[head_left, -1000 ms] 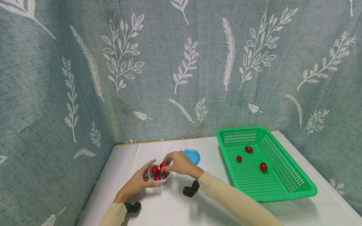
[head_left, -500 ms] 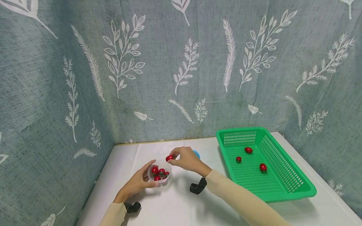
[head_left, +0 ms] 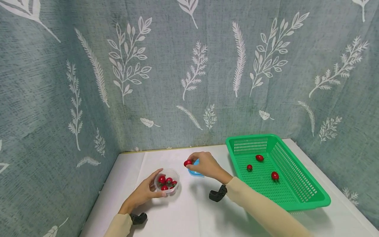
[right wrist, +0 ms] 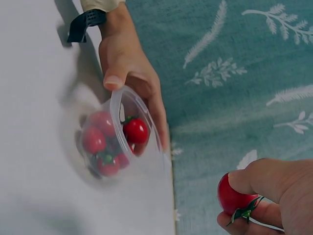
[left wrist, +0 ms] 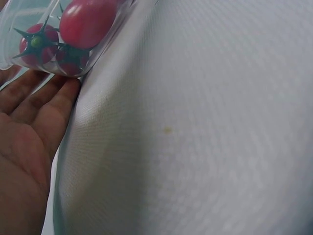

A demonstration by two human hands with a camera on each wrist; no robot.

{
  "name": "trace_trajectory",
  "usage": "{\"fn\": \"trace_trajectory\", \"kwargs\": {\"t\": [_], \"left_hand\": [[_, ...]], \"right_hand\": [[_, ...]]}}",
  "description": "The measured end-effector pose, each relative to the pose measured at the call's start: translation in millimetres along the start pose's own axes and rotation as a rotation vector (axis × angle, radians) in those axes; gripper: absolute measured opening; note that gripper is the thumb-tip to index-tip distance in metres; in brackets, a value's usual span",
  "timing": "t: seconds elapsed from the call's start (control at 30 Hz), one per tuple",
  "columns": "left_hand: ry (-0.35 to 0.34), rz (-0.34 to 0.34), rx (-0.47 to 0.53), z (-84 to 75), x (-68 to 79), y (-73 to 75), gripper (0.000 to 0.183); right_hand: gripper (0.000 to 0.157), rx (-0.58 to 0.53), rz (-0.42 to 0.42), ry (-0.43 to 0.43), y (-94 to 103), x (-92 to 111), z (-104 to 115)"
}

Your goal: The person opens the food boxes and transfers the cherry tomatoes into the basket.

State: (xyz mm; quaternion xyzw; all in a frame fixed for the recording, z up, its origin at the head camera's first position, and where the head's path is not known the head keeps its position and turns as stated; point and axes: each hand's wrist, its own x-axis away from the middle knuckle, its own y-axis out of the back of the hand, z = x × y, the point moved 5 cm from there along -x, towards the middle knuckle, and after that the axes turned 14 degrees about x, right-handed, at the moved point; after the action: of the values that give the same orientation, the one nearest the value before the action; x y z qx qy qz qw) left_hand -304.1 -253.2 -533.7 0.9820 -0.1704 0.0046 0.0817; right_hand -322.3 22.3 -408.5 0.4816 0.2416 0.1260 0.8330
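Note:
My left hand [head_left: 144, 190] grips a clear round plastic tub [head_left: 177, 174] from its left side, thumb near the front and fingers behind. Inside lie several red cherry tomatoes [right wrist: 135, 130] with green stems. The left wrist view shows the fingers [left wrist: 58, 105] against the tub wall. My right hand [head_left: 209, 166] pinches another cherry tomato [right wrist: 231, 193] between thumb and fingers, its green stem pointing down toward the fingers in the right wrist view. This hand is up and to the right of the tub, over a blue lid [head_left: 195, 172] that it partly covers.
A green perforated basket [head_left: 240, 182] stands on the right side of the white table [head_left: 177, 217], with 3 cherry tomatoes [head_left: 275, 176] on its floor. Grey-green leaf-patterned cloth [head_left: 168, 72] hangs behind the table and at both sides.
My right hand has lifted a cherry tomato out of the tub and carried it right, over the blue lid. My left hand stays on the tub.

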Motion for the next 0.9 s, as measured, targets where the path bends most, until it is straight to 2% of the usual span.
{"fn": "trace_trajectory", "kwargs": {"t": [0.4, 0.7, 0.9], "left_hand": [[-0.011, 0.031, 0.036, -1.4, 0.7, 1.6, 0.108], [-0.022, 0.023, -0.017, -1.3, 0.3, 0.8, 0.109], [-0.02, 0.041, 0.01, -1.0, 0.5, 1.1, 0.107]], "right_hand": [[0.016, 0.008, -0.037, -0.04, 19.6, 10.3, -34.2], [0.016, 0.014, -0.086, -0.064, 39.8, 23.1, -59.2], [0.018, -0.003, -0.083, -0.104, 49.7, 32.9, -74.6]]}}
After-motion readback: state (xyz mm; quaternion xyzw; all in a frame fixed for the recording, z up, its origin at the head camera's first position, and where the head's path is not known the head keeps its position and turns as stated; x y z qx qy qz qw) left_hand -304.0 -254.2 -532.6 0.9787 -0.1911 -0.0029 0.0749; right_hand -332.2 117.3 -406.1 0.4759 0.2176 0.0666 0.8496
